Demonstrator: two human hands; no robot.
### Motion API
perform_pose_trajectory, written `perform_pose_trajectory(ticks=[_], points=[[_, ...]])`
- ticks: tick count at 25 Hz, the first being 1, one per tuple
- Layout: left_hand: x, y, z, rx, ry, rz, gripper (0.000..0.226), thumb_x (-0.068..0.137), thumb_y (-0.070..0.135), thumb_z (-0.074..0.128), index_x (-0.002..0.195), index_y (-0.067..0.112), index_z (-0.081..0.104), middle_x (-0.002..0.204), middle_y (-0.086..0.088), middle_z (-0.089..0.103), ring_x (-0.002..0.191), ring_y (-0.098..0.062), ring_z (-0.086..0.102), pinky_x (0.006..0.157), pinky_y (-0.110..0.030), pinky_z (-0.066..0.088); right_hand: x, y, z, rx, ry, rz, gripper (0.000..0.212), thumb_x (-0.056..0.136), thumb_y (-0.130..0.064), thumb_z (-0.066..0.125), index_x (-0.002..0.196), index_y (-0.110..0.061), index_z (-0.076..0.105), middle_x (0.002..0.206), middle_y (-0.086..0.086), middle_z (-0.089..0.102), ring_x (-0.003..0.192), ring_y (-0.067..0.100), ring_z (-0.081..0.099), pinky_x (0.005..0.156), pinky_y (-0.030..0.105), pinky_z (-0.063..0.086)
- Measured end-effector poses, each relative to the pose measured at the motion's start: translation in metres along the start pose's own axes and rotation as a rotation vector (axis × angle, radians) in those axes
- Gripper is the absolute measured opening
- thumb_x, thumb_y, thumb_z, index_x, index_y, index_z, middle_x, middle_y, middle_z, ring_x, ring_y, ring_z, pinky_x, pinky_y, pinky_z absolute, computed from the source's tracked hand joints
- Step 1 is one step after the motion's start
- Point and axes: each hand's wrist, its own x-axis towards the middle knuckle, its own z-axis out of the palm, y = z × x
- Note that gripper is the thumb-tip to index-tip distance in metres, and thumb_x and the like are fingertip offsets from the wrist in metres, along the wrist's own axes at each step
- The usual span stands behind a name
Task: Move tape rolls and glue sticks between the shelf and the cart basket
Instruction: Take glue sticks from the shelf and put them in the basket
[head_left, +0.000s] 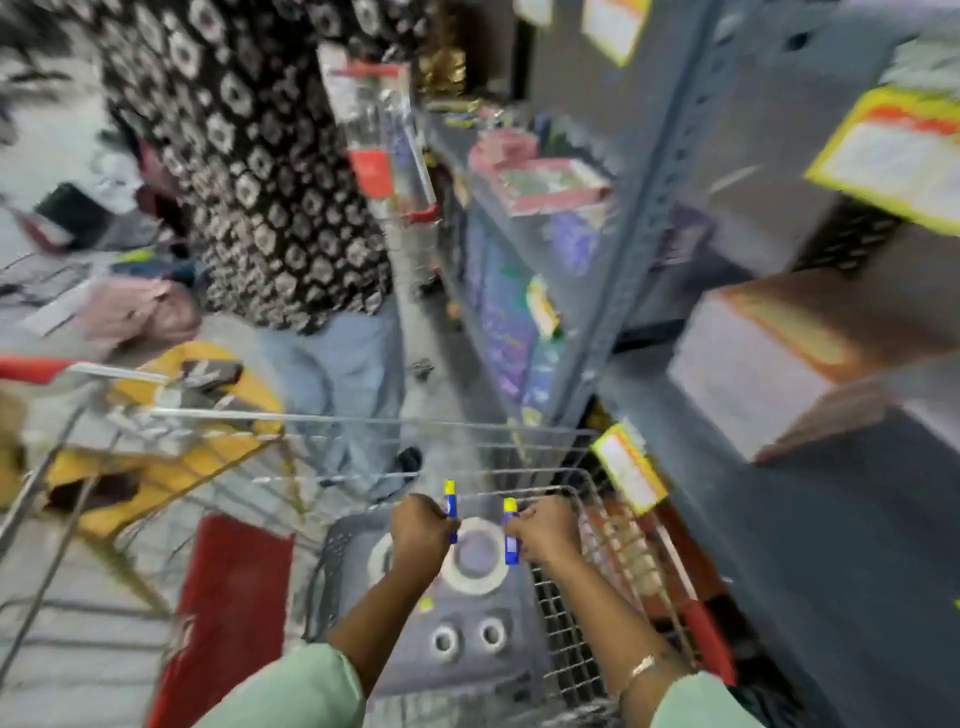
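Your left hand (420, 525) and right hand (545, 527) each grip a glue stick (451, 512) (510, 532) over the cart basket (618, 566); lift both clear of the wide tape roll (474, 564), then carry them right to the shelf (831, 519).

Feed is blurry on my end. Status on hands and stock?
Left hand and right hand each grip a glue stick over the cart basket. Tape rolls lie below. Nothing blocking.
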Motion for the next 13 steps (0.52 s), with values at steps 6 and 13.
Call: perform_pose_trajectory(ticks=[6,13], points=[[0.059,-0.171,0.011,0.165,0.028,-0.311,0.035,0.072,0.006,0.069,0.05,0.012,0.043,0.088,-0.031,0.066,0.089,-0.042,0.065,0.072,-0.045,0.052,0.024,0.029,0.177,-0.185,-0.259,0.096,0.037,0.08,-0.016,0.066,0.111,0.002,0.06,0.118,0.022,0.064,0.109,0.033,0.062,0.085,0.04,0.051],[0.083,-0.254,0.035,0.219,0.08,-0.435,0.036,0.088,0.031,0.057,0.095,-0.003,0.062,0.104,-0.028,0.066,0.101,-0.042,0.061,0.081,-0.044,0.05,0.034,0.073,0.302,-0.424,-0.389,0.053,0.027,0.09,-0.016,0.054,0.11,0.002,0.059,0.122,0.022,0.061,0.115,0.033,0.057,0.091,0.039,0.046]])
